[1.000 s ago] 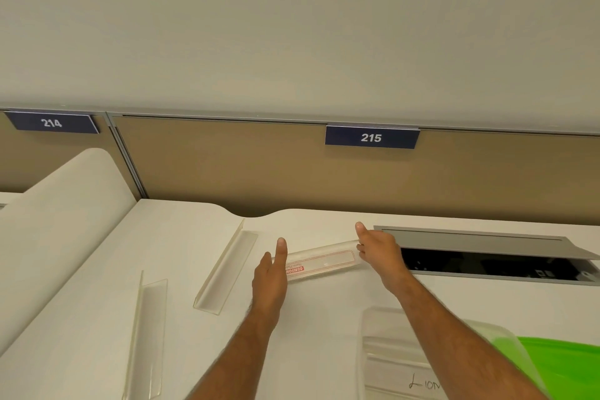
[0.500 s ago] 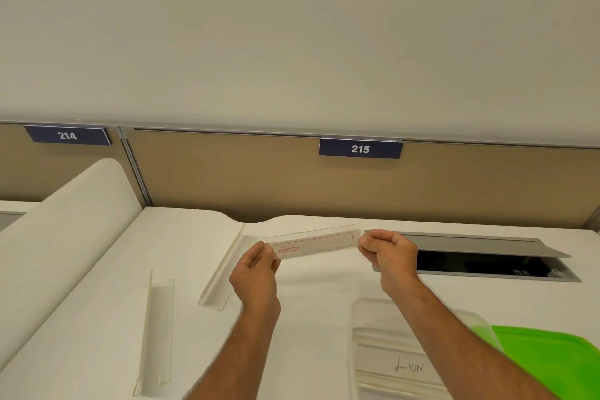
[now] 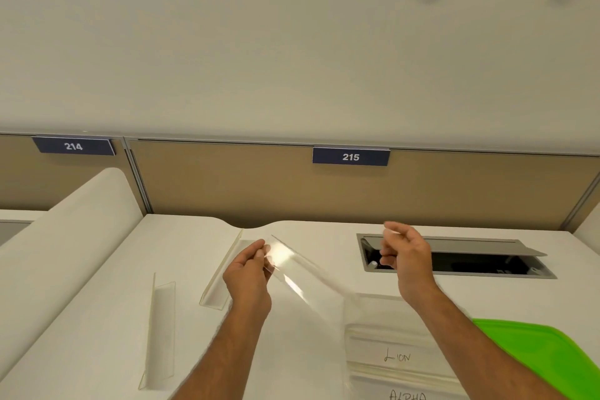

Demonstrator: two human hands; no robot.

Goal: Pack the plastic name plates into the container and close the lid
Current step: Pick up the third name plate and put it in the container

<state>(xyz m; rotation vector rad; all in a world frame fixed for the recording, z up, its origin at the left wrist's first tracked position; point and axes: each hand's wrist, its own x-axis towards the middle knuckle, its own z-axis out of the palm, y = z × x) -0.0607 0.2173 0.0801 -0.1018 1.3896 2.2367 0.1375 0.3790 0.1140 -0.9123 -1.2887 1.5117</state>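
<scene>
My left hand [image 3: 248,279] pinches the upper left end of a clear plastic name plate [image 3: 305,279]. The plate slants down to the right, and its low end reaches the rim of the clear container [image 3: 367,308]. My right hand [image 3: 406,256] hovers apart from the plate with curled fingers; a pale blur sits at its fingertips and I cannot tell what it is. Plates marked LION [image 3: 397,357] and ALPHA lie in the container. The green lid [image 3: 539,357] lies to its right. Two more clear plates, one [image 3: 160,331] and another [image 3: 220,273], rest on the white desk.
An open cable hatch [image 3: 454,258] with a raised grey flap is set into the desk behind my right hand. A tan partition with number signs 214 [image 3: 74,146] and 215 [image 3: 350,157] backs the desk. A curved white divider [image 3: 65,237] rises at the left.
The plate, held level by both hands before, now hangs from my left hand alone and tilts down toward the container. My right hand has come off its right end and moved right.
</scene>
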